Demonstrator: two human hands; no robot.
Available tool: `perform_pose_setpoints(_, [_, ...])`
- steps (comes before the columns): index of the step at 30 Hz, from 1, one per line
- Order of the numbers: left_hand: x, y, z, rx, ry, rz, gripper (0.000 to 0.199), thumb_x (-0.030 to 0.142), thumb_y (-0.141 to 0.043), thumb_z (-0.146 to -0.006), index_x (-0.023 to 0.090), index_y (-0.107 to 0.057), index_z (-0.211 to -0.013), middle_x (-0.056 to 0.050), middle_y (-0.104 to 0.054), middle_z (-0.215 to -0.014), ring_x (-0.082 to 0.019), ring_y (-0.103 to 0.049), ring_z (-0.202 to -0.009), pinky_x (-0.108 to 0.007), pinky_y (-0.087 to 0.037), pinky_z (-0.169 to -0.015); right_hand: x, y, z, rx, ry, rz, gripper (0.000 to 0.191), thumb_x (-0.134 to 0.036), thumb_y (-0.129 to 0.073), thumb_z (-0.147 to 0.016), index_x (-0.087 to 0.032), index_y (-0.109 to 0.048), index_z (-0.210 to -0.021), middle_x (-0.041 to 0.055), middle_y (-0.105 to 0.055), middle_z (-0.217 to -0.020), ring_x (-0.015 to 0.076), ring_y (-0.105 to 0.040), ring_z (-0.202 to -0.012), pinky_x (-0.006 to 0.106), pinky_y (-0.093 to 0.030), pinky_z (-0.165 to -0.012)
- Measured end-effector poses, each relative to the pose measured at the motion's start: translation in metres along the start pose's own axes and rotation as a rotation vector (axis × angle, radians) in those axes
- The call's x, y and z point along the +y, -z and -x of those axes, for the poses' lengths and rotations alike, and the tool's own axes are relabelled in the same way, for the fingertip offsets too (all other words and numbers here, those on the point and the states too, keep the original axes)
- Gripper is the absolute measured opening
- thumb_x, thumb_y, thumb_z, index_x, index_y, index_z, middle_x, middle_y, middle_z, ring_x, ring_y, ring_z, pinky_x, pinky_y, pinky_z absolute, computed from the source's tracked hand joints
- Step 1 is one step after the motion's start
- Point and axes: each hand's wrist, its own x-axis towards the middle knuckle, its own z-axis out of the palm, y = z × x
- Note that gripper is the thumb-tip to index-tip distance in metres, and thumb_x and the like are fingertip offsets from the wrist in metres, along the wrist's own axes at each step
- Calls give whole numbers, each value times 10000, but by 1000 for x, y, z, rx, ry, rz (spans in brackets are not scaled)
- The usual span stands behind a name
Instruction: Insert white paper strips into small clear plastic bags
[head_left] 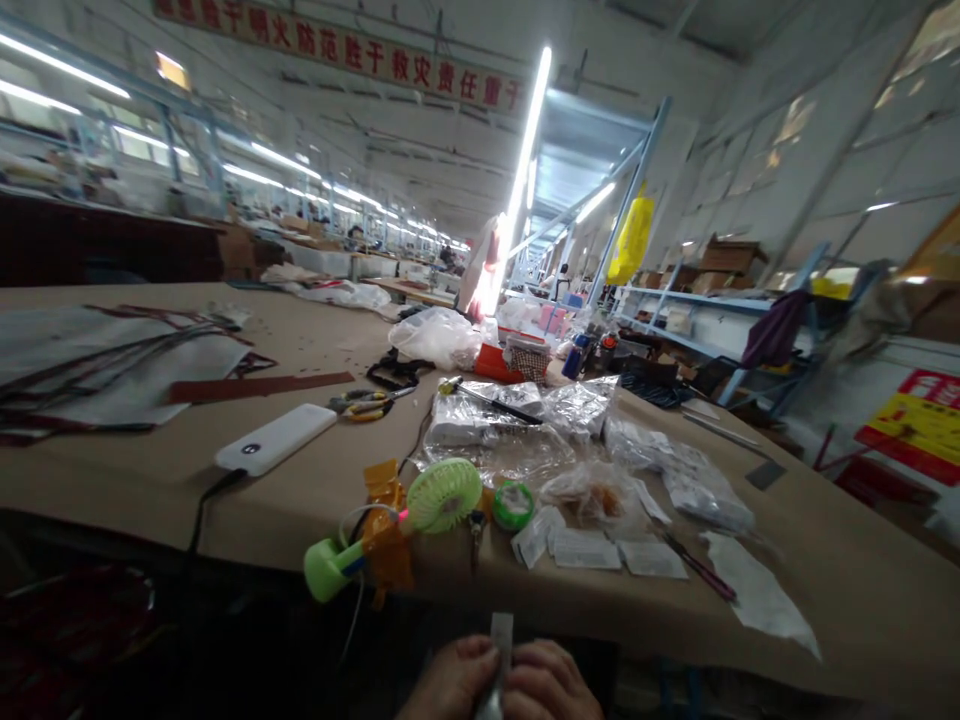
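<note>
At the bottom of the head view, below the table's front edge, my left hand (454, 678) and my right hand (549, 682) are close together. Between them stands a small pale strip (502, 630), its flat end pointing up. My left thumb and fingers close on it from one side, and my right fingers are curled against its other side. The lower part of the strip is hidden by the hands and the frame edge. Nearest on the table are a bunch of keys (476, 530), a roll of green tape (513, 506) and several white paper slips (585, 549).
A green fan (444, 495) is fixed with orange tape (388, 540) at the table edge. A white power bank (276, 440), pliers (365, 405), clear plastic packages (487, 420) and scissors (701, 568) lie on the brown table (270, 520). White sheets (187, 370) lie at the left.
</note>
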Motion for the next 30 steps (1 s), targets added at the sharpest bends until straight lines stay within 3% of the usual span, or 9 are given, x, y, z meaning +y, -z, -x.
perform_pose_setpoints(1, [3,-4,9,27,-7,-12,287,270,-807,-497,104,-593,-589,4,-560,-503,-82,-499,-452,-200,-353,-468,2,14,-7,-151,-25,7,198,-279,-433,-886,-237,-623,-923,26,-694,-791,183,-644,-848,319,-539,-782])
perform_pose_setpoints(2, [6,-9,19,51,51,-38,256,285,-769,-560,122,-605,-669,-9,-602,-557,-116,-547,-491,-227,-394,-493,6,29,-15,-262,-139,50,219,-232,-453,-869,-210,-599,-1031,62,-685,-912,208,-610,-968,354,-527,-831])
perform_pose_setpoints(5, [14,-21,39,112,79,-161,199,244,-698,-648,132,-586,-768,-28,-644,-620,-140,-592,-538,-248,-439,-528,26,62,-32,-367,-385,271,375,-220,-442,-866,-172,-488,-1235,124,-598,-1140,257,-496,-1146,448,-466,-922])
perform_pose_setpoints(8, [16,-25,45,135,155,-207,171,220,-662,-687,136,-554,-790,-15,-631,-588,-136,-591,-519,-253,-456,-533,48,71,-34,-461,-510,455,474,-331,-485,-856,-112,-451,-1276,162,-540,-1218,306,-428,-1189,501,-388,-976])
perform_pose_setpoints(12, [10,-25,49,175,212,-210,134,209,-620,-736,142,-527,-805,-25,-643,-621,-135,-605,-546,-262,-475,-558,59,66,-26,-615,-511,529,421,-296,-489,-857,-119,-499,-1239,133,-540,-1243,304,-423,-1176,465,-358,-983])
perform_pose_setpoints(18, [6,-22,47,157,234,-231,134,228,-609,-750,142,-511,-782,-30,-643,-624,-120,-584,-509,-243,-460,-523,65,68,-30,-562,-520,484,306,-287,-493,-859,-169,-564,-1132,88,-612,-1116,248,-496,-1066,413,-367,-953])
perform_pose_setpoints(22, [5,-20,42,162,243,-252,135,230,-610,-743,142,-532,-809,-24,-641,-613,-119,-585,-503,-235,-457,-518,68,66,-37,-565,-528,470,352,-304,-506,-849,-184,-535,-1179,92,-600,-1110,257,-499,-1052,410,-396,-922])
perform_pose_setpoints(25, [1,-17,39,134,230,-240,151,242,-628,-721,140,-542,-793,-18,-632,-593,-123,-581,-498,-234,-445,-509,67,64,-35,-562,-496,450,265,-249,-487,-857,-209,-591,-1097,73,-607,-1085,249,-507,-1046,401,-406,-933])
perform_pose_setpoints(30, [-17,1,24,145,199,-216,216,345,-649,-697,159,-547,-733,-17,-623,-531,-132,-528,-414,-242,-390,-442,69,63,-20,-416,-391,400,226,-188,-457,-870,-218,-610,-1034,56,-650,-1029,236,-568,-1014,400,-461,-893])
